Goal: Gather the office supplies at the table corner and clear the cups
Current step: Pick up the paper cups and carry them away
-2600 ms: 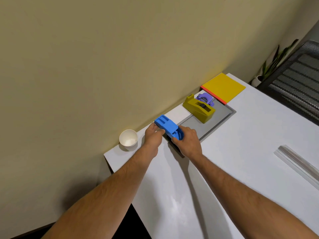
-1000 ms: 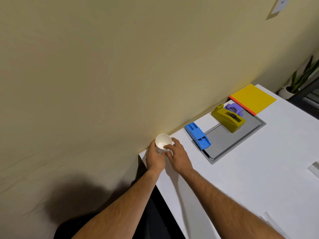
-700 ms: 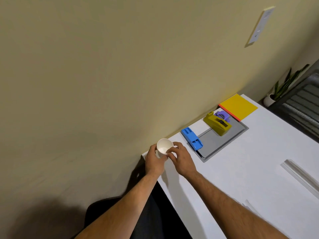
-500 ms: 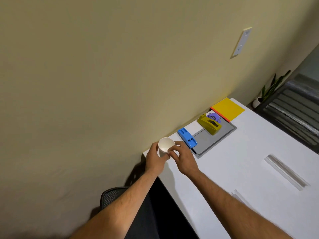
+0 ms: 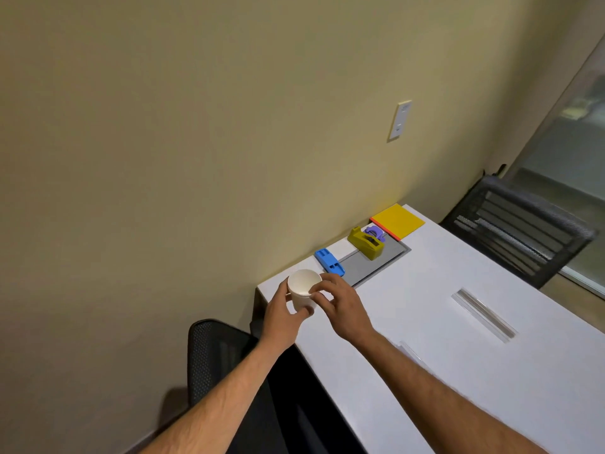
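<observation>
Both hands held a smooth white paper cup (image 5: 303,288) near the corner of the glossy white counter (image 5: 458,355): the left hand (image 5: 282,314) wrapped its tapered wall, the right hand (image 5: 340,308) pinched its round rim. Since a moment earlier, the cup had risen slightly.

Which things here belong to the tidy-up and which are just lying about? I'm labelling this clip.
Part of the job:
white paper cup, held by left hand and right hand
blue plastic stapler
olive-yellow tape dispenser
small purple plastic item
yellow notepad
grey mat

Just lying about:
black mesh chair
white wall plate
</observation>
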Demonstrator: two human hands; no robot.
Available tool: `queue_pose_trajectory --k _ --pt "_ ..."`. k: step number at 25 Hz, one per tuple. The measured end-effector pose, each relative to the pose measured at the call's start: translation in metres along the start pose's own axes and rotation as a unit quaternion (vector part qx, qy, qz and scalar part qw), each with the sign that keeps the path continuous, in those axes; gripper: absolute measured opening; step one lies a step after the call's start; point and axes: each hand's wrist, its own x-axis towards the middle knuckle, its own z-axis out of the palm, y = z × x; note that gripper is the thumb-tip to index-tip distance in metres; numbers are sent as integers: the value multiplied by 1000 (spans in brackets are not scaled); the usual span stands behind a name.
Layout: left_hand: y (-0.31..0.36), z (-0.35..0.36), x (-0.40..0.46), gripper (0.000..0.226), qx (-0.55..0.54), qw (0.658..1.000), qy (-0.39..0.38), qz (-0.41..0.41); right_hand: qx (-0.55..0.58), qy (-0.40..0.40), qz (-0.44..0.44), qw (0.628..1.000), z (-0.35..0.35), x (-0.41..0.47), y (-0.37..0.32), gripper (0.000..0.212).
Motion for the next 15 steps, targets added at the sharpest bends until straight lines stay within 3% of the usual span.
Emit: queue_pose_trajectory --k 10,15 --pt "35 79 -142 77 -20 998 51 14 22 -41 -55 997 -74 -126 23 18" --pt "38 105 -188 79 8 999 32 3 -1 -51 -102 993 -96 -167 36 16"
